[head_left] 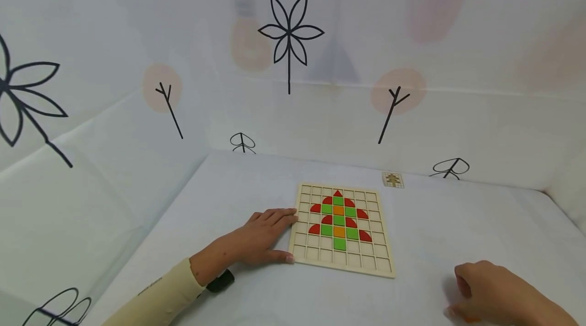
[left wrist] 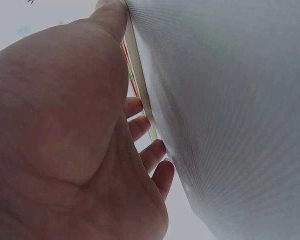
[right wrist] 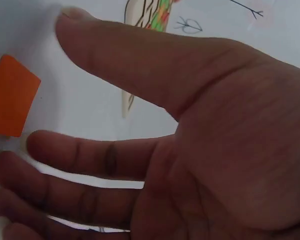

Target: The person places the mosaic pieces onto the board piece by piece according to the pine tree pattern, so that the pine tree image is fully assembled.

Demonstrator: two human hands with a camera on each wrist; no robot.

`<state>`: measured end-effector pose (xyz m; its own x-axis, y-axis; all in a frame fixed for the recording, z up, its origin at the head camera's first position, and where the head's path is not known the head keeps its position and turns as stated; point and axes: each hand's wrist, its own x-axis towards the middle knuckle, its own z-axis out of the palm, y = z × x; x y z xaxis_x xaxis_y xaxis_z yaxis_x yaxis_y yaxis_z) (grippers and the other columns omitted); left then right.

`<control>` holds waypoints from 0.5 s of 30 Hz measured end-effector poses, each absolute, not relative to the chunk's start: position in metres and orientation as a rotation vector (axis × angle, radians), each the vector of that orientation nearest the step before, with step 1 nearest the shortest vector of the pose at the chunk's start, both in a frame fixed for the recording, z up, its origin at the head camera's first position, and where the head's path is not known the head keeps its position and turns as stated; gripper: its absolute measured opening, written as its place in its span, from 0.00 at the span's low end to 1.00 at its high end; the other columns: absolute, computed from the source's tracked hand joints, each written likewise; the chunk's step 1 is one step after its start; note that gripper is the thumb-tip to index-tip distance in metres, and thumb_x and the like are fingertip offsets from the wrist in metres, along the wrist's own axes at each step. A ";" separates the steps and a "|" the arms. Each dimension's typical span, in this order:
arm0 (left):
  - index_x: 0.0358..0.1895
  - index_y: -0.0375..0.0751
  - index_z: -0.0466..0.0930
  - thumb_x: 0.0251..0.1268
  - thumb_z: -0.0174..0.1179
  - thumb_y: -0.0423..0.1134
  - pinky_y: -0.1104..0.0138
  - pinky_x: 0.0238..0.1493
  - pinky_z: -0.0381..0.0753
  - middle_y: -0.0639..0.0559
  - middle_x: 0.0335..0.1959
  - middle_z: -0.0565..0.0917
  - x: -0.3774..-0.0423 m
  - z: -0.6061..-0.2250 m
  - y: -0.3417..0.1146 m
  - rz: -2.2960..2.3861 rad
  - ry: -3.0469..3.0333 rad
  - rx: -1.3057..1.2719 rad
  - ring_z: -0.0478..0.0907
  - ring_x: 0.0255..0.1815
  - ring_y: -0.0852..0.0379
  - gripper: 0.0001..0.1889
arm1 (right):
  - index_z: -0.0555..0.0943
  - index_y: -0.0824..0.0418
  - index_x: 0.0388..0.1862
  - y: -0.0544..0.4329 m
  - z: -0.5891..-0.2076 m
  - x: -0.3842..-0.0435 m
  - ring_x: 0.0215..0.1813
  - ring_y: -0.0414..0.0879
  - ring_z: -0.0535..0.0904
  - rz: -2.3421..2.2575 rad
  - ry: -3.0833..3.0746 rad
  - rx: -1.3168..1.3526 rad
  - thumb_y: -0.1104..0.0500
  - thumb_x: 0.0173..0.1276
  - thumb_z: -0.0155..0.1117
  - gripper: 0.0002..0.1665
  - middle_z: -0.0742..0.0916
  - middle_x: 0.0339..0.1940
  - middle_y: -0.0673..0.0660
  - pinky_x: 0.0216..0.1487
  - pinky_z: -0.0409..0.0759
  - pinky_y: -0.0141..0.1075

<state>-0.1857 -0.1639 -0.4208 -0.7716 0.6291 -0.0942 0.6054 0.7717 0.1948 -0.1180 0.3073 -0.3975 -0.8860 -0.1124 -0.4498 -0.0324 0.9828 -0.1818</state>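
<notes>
A light wooden grid board point(head_left: 311, 254) lies on the white table, bearing flat red, green and orange pieces laid out as a tree. My left hand point(head_left: 261, 238) rests at its left side, fingers spread and thumb and fingertips right at the edge. The board's rim point(left wrist: 140, 75) runs along those fingertips in the left wrist view. To the right of the board, my right hand point(head_left: 499, 290) is low over the table. In the right wrist view its thumb and fingers stand apart with nothing between them. Just beyond the fingertips lies a flat orange piece point(right wrist: 12, 97), mostly hidden in the head view.
A small card point(head_left: 392, 179) with a brown tree on a grid lies behind the board, to the right. White cloth printed with plants point(head_left: 289, 36) rises at the back and left. A dark strap device point(head_left: 221, 281) sits at my left wrist.
</notes>
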 end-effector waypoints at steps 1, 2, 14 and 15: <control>0.85 0.56 0.54 0.68 0.56 0.76 0.46 0.77 0.63 0.60 0.87 0.52 -0.186 -0.421 -0.164 0.233 2.810 0.985 0.51 0.86 0.53 0.49 | 0.75 0.56 0.28 0.308 -0.397 -0.116 0.31 0.47 0.72 -0.230 2.659 -0.104 0.47 0.57 0.83 0.24 0.77 0.24 0.52 0.34 0.71 0.41; 0.85 0.56 0.54 0.69 0.56 0.75 0.46 0.77 0.63 0.60 0.87 0.52 -0.186 -0.421 -0.164 0.236 2.809 0.985 0.51 0.86 0.53 0.49 | 0.75 0.56 0.27 0.309 -0.398 -0.114 0.30 0.47 0.72 -0.236 2.665 -0.104 0.48 0.57 0.83 0.23 0.77 0.24 0.52 0.33 0.70 0.41; 0.85 0.56 0.54 0.68 0.56 0.75 0.47 0.77 0.63 0.60 0.87 0.52 -0.184 -0.419 -0.164 0.233 2.811 0.984 0.51 0.86 0.53 0.49 | 0.72 0.54 0.24 0.306 -0.398 -0.105 0.28 0.45 0.69 -0.280 2.754 -0.175 0.63 0.50 0.79 0.19 0.75 0.23 0.49 0.29 0.65 0.35; 0.85 0.56 0.54 0.68 0.56 0.75 0.47 0.77 0.63 0.60 0.87 0.52 -0.184 -0.419 -0.164 0.230 2.812 0.983 0.51 0.86 0.53 0.49 | 0.73 0.55 0.24 0.304 -0.397 -0.104 0.28 0.45 0.69 -0.281 2.753 -0.173 0.64 0.50 0.78 0.19 0.75 0.23 0.50 0.30 0.66 0.35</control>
<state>-0.1843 -0.1638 -0.4194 -0.7728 0.6276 -0.0939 0.6040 0.7729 0.1947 -0.1042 0.3039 -0.3973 -0.9253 -0.1559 -0.3458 -0.0829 0.9727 -0.2169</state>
